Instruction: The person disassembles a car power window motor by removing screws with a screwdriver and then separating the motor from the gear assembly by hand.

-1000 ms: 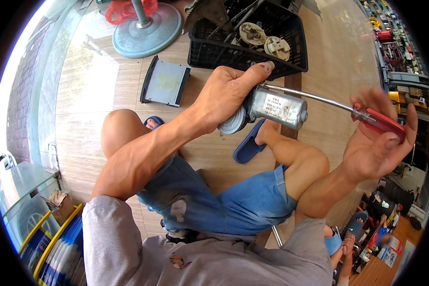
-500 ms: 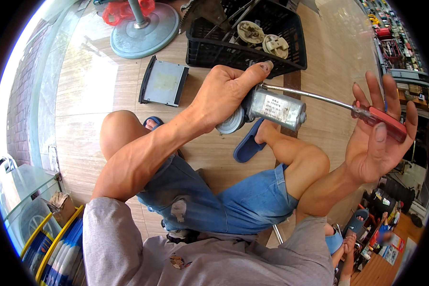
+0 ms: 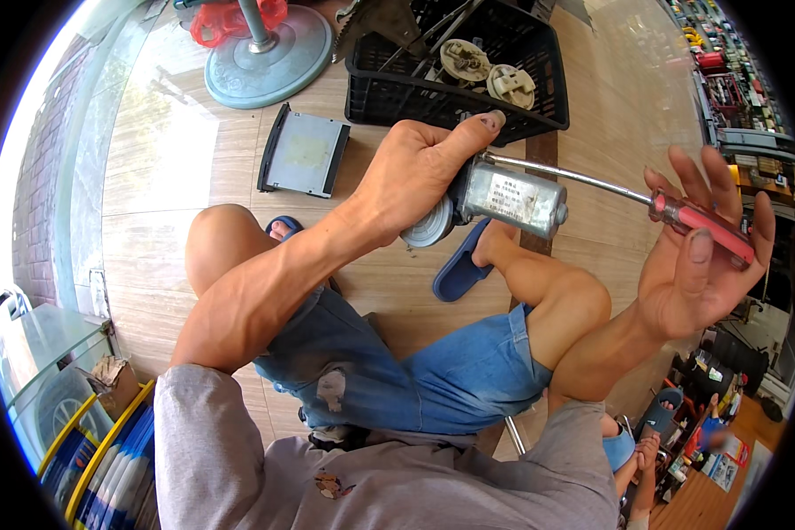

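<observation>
A small silver electric motor (image 3: 514,200) with a paper label and a round grey gear housing (image 3: 428,225) is in my left hand (image 3: 420,168). My fingers wrap round its dark end, and the thumb lies along the top. A screwdriver (image 3: 592,179) with a long metal shaft meets the motor near my left thumb; its tip is hidden from sight. On the right, the red handle (image 3: 711,228) rests loosely between the thumb and the outstretched fingers of my right hand (image 3: 689,274). That palm faces up, with the fingers spread behind the handle.
A black plastic crate (image 3: 389,97) with metal and round cream parts stands ahead. Left of it are a flat grey boxy unit (image 3: 303,152) and a round stand base (image 3: 269,66). A glass case (image 3: 53,353) is at lower left; another person's hands (image 3: 647,452) show at lower right.
The red handle has turned about its length, and the right fingers and thumb have shifted slightly along it. My left hand and the motor stay in place.
</observation>
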A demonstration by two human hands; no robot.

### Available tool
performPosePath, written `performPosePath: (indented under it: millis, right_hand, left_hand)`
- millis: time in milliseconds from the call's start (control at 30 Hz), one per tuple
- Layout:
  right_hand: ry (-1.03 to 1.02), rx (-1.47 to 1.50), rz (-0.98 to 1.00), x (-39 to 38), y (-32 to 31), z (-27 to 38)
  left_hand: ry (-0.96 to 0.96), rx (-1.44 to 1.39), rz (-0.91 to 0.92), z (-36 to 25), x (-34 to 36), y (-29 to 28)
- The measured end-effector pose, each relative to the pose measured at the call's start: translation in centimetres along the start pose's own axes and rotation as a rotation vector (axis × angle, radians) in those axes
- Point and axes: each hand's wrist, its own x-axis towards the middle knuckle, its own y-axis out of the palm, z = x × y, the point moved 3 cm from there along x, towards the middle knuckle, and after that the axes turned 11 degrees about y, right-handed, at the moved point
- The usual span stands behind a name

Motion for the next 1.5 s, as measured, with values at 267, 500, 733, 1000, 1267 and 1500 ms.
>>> performPosePath:
  millis: [267,500,733,1000,1267,1500]
  right_hand:
    - [0.027,-0.095,0.018,-0.7,-0.6,-0.2]
    - [-0.019,-0.051,0.058,-0.2,-0.9,-0.7]
    - [0.065,-0.045,-0.014,-0.5,-0.3,-0.2]
    - [0.03,-0.134,-0.012,-0.4,-1.2,-1.0]
    - [0.07,-0.061,0.031,-0.8,-0.8,-0.6]
    - [0.016,0.015,0.021,0.0,0.1,-0.5]
  left_hand:
    - [-0.01,-0.063,-0.017,0.2,0.2,-0.2]
    - [0.013,-0.02,0.004,0.0,0.0,-0.1]
    - [0.018,0.0,0.008,-0.2,0.0,-0.1]
    - [0.004,-0.019,0.033,-0.5,-0.1,-0.1]
    - [-0.018,-0.022,0.028,-0.5,-0.1,-0.1]
    - [-0.004,-0.033,0.035,-0.1,0.1,0.0]
